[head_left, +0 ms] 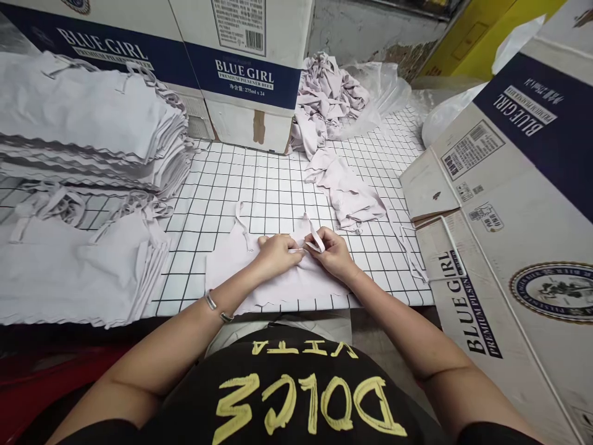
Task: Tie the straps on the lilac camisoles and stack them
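the left hand [278, 254] and the right hand [334, 252] pinched a pale pink top [227, 262] near the middle of the frame.
the top lay flat on the checked surface [236, 176], just below the middle. the left fingers were closed together on its upper edge, and the right fingers were closed together on its thin strap [317, 238], with the fingertips of both hands close to each other. a shiny bangle [210, 301] was on the left wrist. a loose pink piece [354, 194] lay just above and right of the hands, by a crumpled pink pile [327, 99] at the top. a tall stack [78, 111] sat at the upper left and a small stack [78, 259] at the lower left. a big box [491, 179] stood at the right.
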Available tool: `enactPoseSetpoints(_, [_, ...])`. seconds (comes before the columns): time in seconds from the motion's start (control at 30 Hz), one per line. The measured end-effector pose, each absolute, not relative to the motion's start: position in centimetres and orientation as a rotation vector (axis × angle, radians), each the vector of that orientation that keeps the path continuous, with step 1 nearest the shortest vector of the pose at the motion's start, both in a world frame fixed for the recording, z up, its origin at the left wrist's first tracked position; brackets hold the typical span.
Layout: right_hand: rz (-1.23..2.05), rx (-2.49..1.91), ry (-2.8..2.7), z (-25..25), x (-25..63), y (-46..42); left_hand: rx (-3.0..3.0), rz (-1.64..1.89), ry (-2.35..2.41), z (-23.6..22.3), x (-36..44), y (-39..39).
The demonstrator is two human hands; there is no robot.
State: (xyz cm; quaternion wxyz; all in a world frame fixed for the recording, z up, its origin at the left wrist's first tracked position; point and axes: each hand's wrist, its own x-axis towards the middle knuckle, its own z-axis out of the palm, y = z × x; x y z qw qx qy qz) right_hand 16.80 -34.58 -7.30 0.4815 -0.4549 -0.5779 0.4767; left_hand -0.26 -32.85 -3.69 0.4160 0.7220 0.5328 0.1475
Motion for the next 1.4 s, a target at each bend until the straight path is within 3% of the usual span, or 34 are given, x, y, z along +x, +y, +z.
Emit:
enactPoseSetpoints(0.4, [0.987, -1.087, -1.437, -7.7, 16.3, -35.5, 1.78, 0.51, 1.346, -4.2, 0.0, -33.0])
enactPoseSetpoints(0.8, [1.26, -1.095, -1.392, -7.1, 18.0, -35.3, 1.786, 0.546, 1.293, -4.1, -0.8, -32.8])
enactPoseSetpoints(1.1, [0.92, -1.2, -1.522, -7.2, 16.5, -35.6, 1.809, 0.571, 1.336, -4.6, -0.4, -33.1])
enactPoseSetpoints(1.3, [1.286, -1.169, -1.296, -6.7, 16.9, -34.6, 1.815, 0.542, 1.312, -4.5, -0.7, -32.9])
enactPoseSetpoints(1.4, [1.286, -1.147, -1.241, -7.0, 16.4, -34.4, 1.855, 0.479, 1.318, -4.5, -0.6, -33.0])
